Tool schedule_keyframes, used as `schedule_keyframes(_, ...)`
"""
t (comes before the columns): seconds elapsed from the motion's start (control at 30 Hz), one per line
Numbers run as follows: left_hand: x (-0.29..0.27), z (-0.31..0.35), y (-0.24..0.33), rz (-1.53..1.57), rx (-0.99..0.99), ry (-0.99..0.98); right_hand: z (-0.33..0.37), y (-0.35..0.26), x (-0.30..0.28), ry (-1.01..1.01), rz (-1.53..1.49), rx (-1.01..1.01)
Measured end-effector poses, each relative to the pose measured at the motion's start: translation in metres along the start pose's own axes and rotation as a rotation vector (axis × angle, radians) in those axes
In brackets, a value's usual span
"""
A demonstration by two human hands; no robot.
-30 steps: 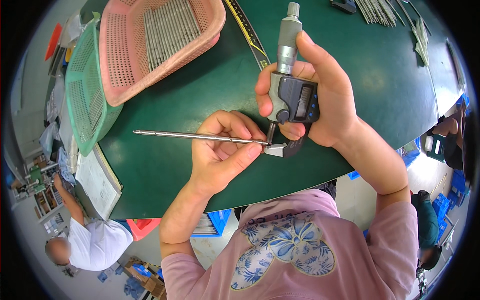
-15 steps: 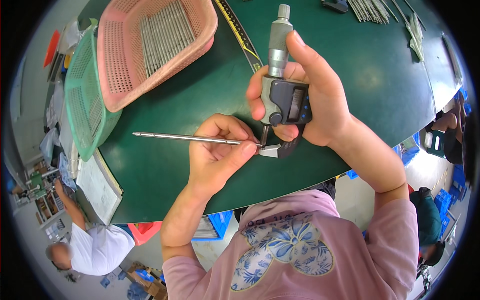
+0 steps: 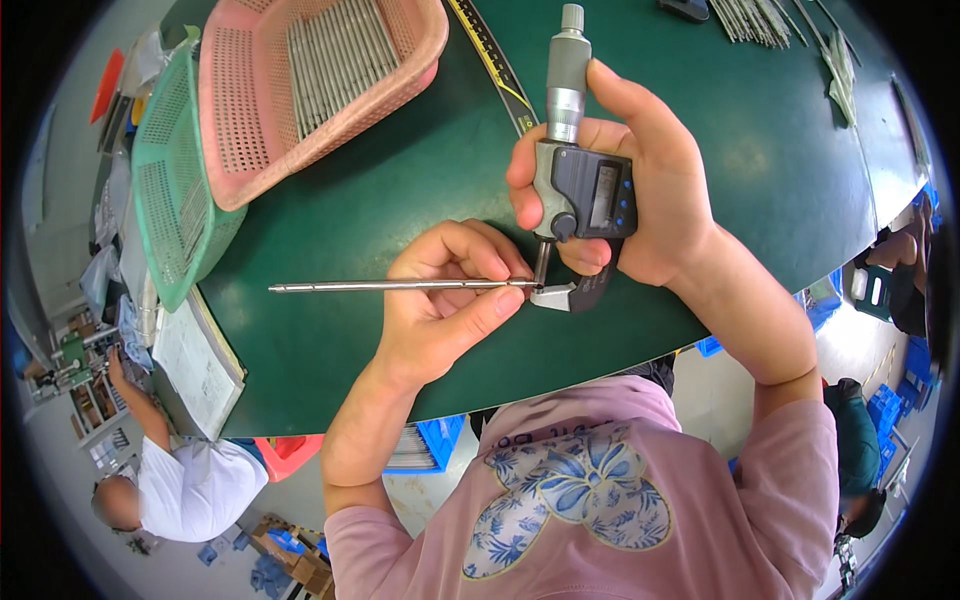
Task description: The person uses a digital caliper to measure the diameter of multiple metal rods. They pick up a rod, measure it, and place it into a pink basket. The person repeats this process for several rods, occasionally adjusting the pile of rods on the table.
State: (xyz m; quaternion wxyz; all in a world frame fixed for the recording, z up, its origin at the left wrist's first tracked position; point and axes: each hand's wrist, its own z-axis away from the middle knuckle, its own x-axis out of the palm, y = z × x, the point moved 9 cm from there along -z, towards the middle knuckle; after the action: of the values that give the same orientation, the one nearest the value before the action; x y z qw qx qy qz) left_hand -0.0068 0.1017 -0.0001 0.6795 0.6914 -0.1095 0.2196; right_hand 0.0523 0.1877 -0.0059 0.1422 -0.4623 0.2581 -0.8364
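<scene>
Left hand [image 3: 432, 322] pinches a slender metal rod [image 3: 335, 287], free end toward nine o'clock; right hand [image 3: 662, 185] closes around a digital micrometer [image 3: 575, 180] pointing toward twelve.

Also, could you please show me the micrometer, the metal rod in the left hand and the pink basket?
Micrometer [image 3: 580, 180]: head view, on its dark housing.
Metal rod [image 3: 335, 287]: head view, on its exposed shaft.
Pink basket [image 3: 240, 120]: head view, on its perforated wall.

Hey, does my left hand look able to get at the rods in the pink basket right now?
Probably not right away: your left hand is pinching a metal rod, its tip at the measuring tool. Otherwise the way looks free: the pink basket is open on top, its rods uncovered.
</scene>
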Motion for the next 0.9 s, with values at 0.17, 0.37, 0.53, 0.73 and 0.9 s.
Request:
schedule_keyframes(0.17,0.0008,0.0009,0.0011,-0.029,0.021,-0.024,0.0002,0.0012,0.0026,-0.017,0.077,0.007)
schedule_keyframes(0.37,-0.0002,0.0011,0.0002,-0.027,-0.002,-0.010,0.0007,0.0019,0.0040,-0.038,0.047,0.030)
schedule_keyframes(0.53,0.0007,0.0003,0.0020,-0.045,0.013,-0.016,0.0015,0.0010,0.0043,-0.032,0.062,0.021)
schedule_keyframes(0.73,0.0004,0.0007,0.0013,-0.041,0.008,-0.016,-0.0008,0.0008,0.0049,-0.053,0.109,-0.006)
schedule_keyframes(0.9,0.0014,0.0015,0.0015,-0.037,0.006,-0.028,-0.0013,0.0013,0.0047,-0.041,0.124,-0.003)
